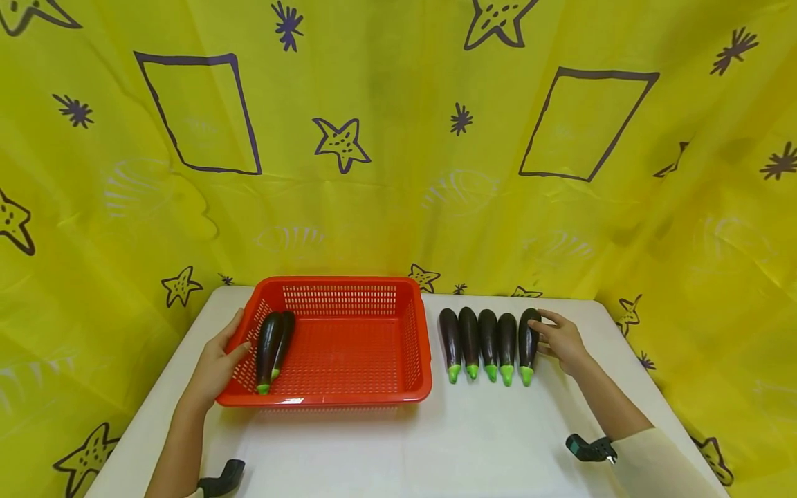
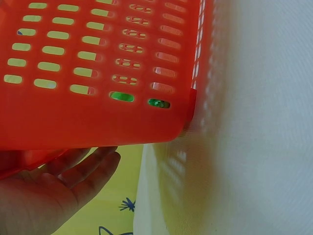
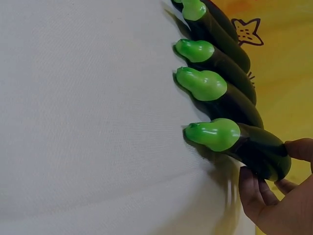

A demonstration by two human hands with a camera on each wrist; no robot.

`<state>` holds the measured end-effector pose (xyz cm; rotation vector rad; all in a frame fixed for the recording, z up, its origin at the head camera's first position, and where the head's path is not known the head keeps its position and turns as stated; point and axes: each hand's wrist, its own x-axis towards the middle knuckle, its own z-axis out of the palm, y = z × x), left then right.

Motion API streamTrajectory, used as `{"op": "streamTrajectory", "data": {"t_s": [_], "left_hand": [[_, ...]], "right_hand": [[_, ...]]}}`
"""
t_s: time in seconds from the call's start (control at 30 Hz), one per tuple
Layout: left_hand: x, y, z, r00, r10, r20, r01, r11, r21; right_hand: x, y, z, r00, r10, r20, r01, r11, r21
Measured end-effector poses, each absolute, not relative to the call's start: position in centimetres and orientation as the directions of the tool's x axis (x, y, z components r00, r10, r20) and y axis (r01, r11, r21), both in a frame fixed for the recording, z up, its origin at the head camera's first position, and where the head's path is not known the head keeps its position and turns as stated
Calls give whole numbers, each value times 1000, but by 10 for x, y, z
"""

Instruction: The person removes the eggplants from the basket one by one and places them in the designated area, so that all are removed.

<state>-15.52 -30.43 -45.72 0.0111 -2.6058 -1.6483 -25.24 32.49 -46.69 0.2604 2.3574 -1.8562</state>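
My left hand point(image 1: 210, 365) grips the left rim of a red plastic basket point(image 1: 330, 399), thumb over the edge and fingers along the outside. From below, in the left wrist view, the fingers point(image 2: 95, 171) show under the rim. Two dark purple eggplants point(image 1: 268, 349) with green stem ends lie side by side in the basket's left part. My right hand point(image 1: 563, 344) holds the rounded end of the rightmost eggplant point(image 1: 528, 346) in a row, thumb on one side and fingers on the other. This eggplant point(image 3: 264, 149) lies with its green end towards me.
Several more eggplants point(image 1: 488, 346) lie in a row to the left of the held one, right of the basket. Everything is on a white table point(image 1: 467, 443). A yellow curtain point(image 1: 398, 207) with drawn stars hangs behind and at both sides.
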Motion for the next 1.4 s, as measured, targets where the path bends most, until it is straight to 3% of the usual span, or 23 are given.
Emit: {"op": "streamTrajectory", "data": {"t_s": [0.9, 1.4], "left_hand": [[-154, -305, -456, -996, -24, 84, 66, 426, 902], [-154, -304, -455, -996, -24, 88, 71, 409, 910]], "right_hand": [[-263, 326, -482, -984, 59, -165, 174, 436, -883], [-263, 327, -483, -988, 46, -147, 153, 414, -897]]}}
